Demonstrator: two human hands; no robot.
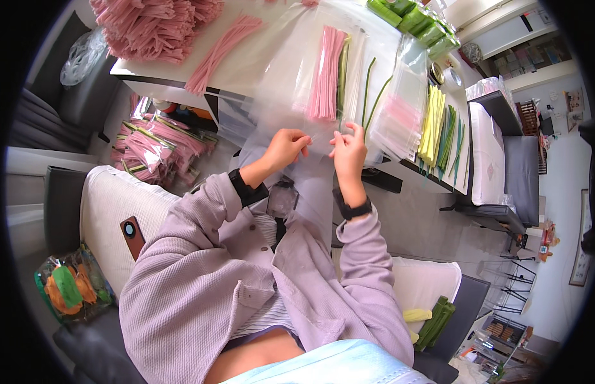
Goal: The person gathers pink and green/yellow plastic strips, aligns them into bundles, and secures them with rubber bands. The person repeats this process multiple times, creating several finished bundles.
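Note:
A bundle of pink chenille stems [324,74] lies in a clear plastic bag at the table's front edge. Green and yellowish stems [344,77] run along its right side. My left hand [288,148] is just below the bundle, thumb and forefinger pinched at a thin, clear strip [314,138]. To its right, my right hand [349,148] has curled fingers by the bag's lower end; whether they grip the film is unclear. Two loose dark green stems [369,91] lie beyond my right hand.
A large heap of pink stems [148,29] and a loose pink bunch [225,53] are on the table's left. Flat clear bags [398,110], yellow stems [431,126] and green stems [446,137] lie right. Filled bags [153,144] pile on the floor. A phone [132,236] rests on the seat.

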